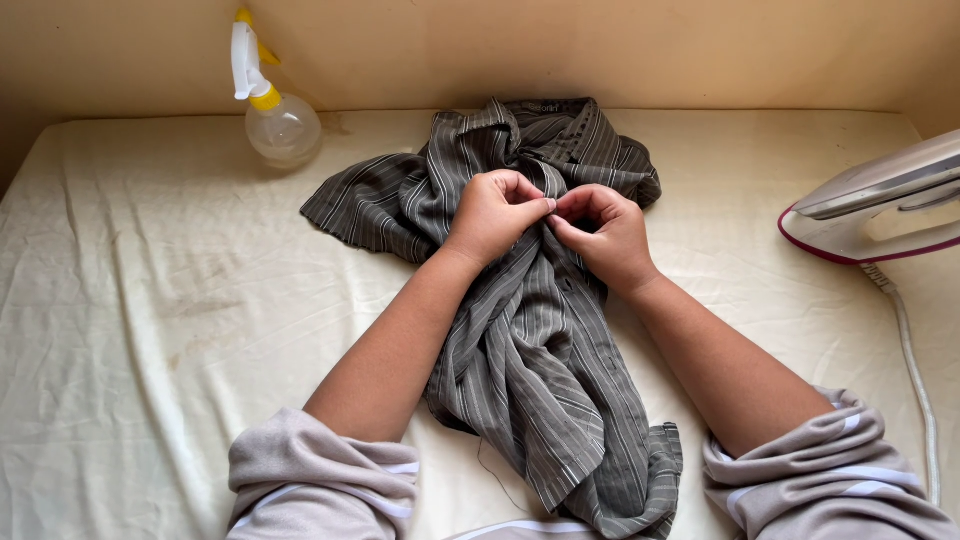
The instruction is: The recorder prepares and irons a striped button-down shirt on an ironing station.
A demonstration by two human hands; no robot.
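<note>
A grey striped shirt (535, 350) lies crumpled down the middle of a cream cloth-covered surface (150, 300), its collar at the far end. My left hand (492, 215) and my right hand (605, 232) meet over the shirt's upper front. Both pinch the fabric between fingers and thumb at the placket, fingertips nearly touching. What sits between the fingertips is hidden. My grey sleeves are pushed up above the elbows.
A clear spray bottle (275, 118) with a white and yellow nozzle stands at the back left by the wall. An iron (880, 205) in white and maroon rests at the right edge, and its white cord (915, 370) trails toward me.
</note>
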